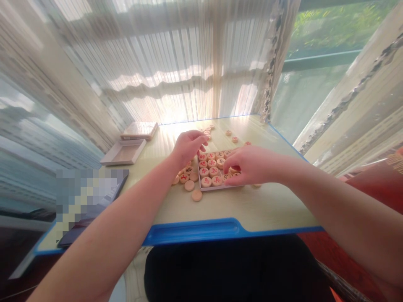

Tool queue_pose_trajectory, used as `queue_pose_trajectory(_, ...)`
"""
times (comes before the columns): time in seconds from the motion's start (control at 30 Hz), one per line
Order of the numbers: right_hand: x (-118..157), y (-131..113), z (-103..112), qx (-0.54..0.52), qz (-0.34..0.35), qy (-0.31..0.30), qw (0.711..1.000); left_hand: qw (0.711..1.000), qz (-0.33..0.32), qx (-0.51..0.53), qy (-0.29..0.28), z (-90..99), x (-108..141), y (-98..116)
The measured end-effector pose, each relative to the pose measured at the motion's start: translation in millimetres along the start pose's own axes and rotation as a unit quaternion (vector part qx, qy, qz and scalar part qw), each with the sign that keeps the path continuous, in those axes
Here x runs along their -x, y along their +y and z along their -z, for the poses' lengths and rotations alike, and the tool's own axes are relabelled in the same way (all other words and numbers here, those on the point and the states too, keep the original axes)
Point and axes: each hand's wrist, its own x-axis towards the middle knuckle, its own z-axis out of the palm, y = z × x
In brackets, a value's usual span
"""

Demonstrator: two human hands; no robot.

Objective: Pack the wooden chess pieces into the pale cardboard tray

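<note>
At left on the worktop, loose xiangqi pieces lie beside the left wall of a shallow tray; each is likely light, hard and smooth (a little slippery, perhaps, on its flat face), and best pinched by its rounded rim; some show blank tops, others a character; near the tray's far left corner, the left hand curls its fingers loosely, though whether it holds a piece cannot be told; inside the tray, packed pieces likely offer a fingertip only their top edges; they are thick, pale, wood-toned discs, mostly lettered in red; at right, the right hand bends over the tray, fingers drawn in, any grip hidden.
</note>
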Motion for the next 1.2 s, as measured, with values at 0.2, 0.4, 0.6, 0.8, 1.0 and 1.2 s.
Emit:
queue_pose_trajectory(0.2, -2.1, -1.4, 0.2, -0.05, -0.017, -0.026, 0.998, 0.999, 0.0, 0.004, -0.033, -2.0, 2.0, 1.6)
queue_pose_trajectory(0.4, -2.7, 3.0, -1.1, -0.08, -0.007, -0.047, 0.996, 0.999, -0.007, 0.005, -0.044, -1.7, 3.5, 3.4)
queue_pose_trajectory(0.6, 0.2, 2.2, 0.7, -0.113, 0.022, -0.075, 0.99, 0.999, -0.01, 0.003, -0.042, -2.2, 4.2, 4.6)
queue_pose_trajectory(0.8, 0.3, 1.5, 0.5, -0.117, 0.02, -0.071, 0.99, 0.999, -0.009, 0.003, -0.052, -2.5, 3.4, 3.9)
queue_pose_trajectory(1.0, 0.5, 1.3, -0.7, -0.095, -0.01, -0.064, 0.993, 0.998, -0.012, -0.004, -0.054, -2.0, 3.3, 3.0)
queue_pose_trajectory(1.2, 0.7, -0.5, 1.4, -0.084, -0.026, -0.061, 0.994, 0.999, -0.018, -0.005, -0.041, -1.5, 3.2, 1.9)
